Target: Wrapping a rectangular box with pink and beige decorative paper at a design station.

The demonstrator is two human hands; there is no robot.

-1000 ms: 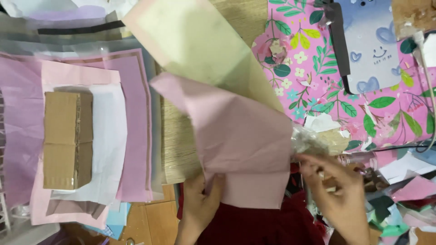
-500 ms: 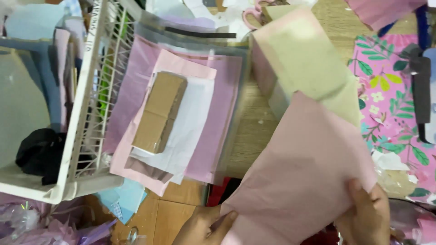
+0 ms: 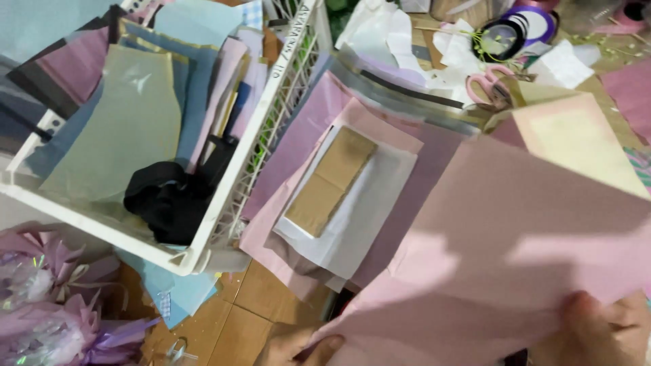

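Head view — both hands, left hand (image 3: 298, 347) and right hand (image 3: 597, 332), pinch the pink sheet (image 3: 502, 257), slanting up-right.

I count one large pink paper sheet (image 3: 502, 257) between my two hands, left hand (image 3: 298, 347) and right hand (image 3: 597, 332). Up-left of my left hand sit one white wire basket (image 3: 196, 254), one brown cardboard piece (image 3: 330, 180), and beyond, one pair of pink scissors (image 3: 489, 85).
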